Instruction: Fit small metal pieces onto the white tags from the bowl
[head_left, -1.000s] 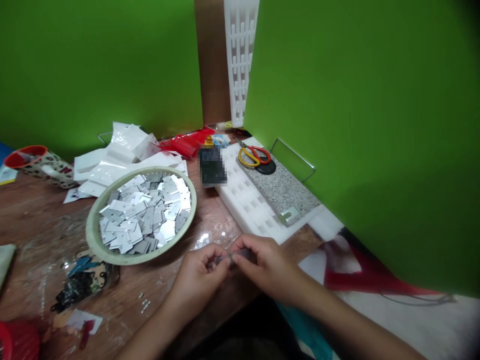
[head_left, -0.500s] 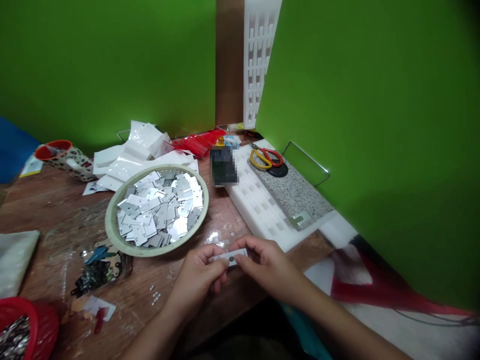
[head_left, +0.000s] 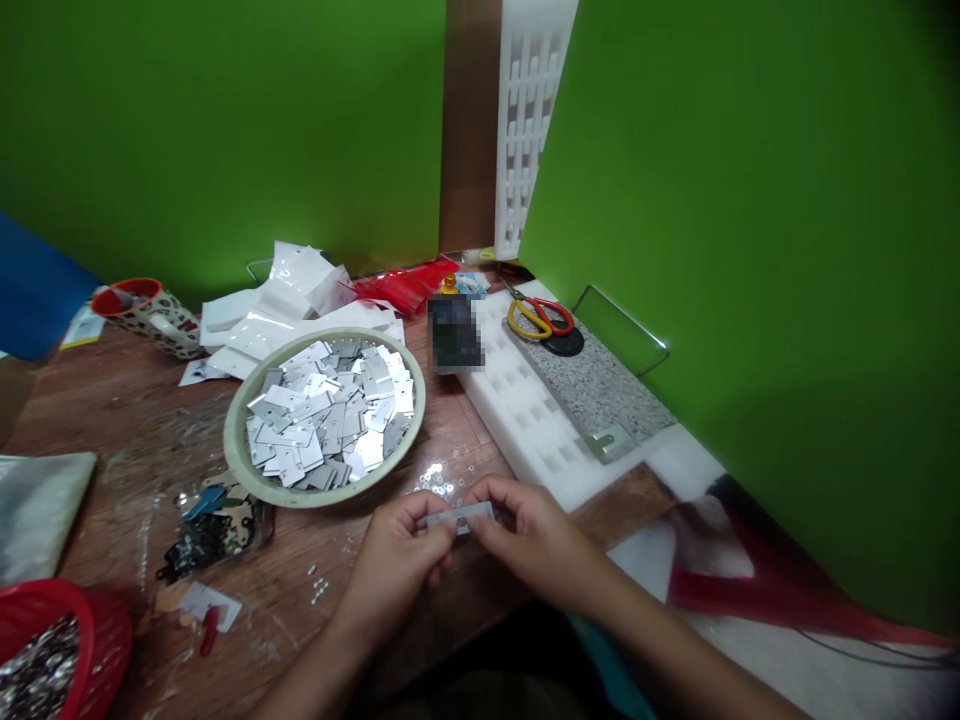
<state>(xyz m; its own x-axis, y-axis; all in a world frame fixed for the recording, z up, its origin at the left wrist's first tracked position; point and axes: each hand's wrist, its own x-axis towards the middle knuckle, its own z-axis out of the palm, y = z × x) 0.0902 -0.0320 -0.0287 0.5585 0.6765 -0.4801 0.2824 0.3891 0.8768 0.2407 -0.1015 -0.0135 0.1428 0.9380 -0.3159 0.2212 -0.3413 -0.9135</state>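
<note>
Between my two hands is a small flat metal plate [head_left: 466, 513] with a dark round spot near its middle. My left hand [head_left: 409, 535] pinches its left end between thumb and fingers. The right end is gripped the same way by my right hand [head_left: 517, 515]. Just beyond my fingertips, several small washers [head_left: 439, 478] lie scattered on the wooden table [head_left: 300, 570]. To the upper left stands a pale green bowl [head_left: 234, 440] heaped with similar metal plates [head_left: 330, 410]. A few more tiny washers [head_left: 318, 585] lie left of my left wrist.
White foam block [head_left: 517, 430] at right bears a speckled stone slab [head_left: 607, 390] with scissors [head_left: 540, 318] on it. A bag of dark small parts [head_left: 206, 535], a red basket [head_left: 105, 640] and a tilted mug [head_left: 150, 315] are at left. Green panels [head_left: 225, 120] enclose the back.
The whole scene has shifted slightly right as the camera turned a little left. Both hands keep the same pinch on the plate, which is tilted slightly differently.
</note>
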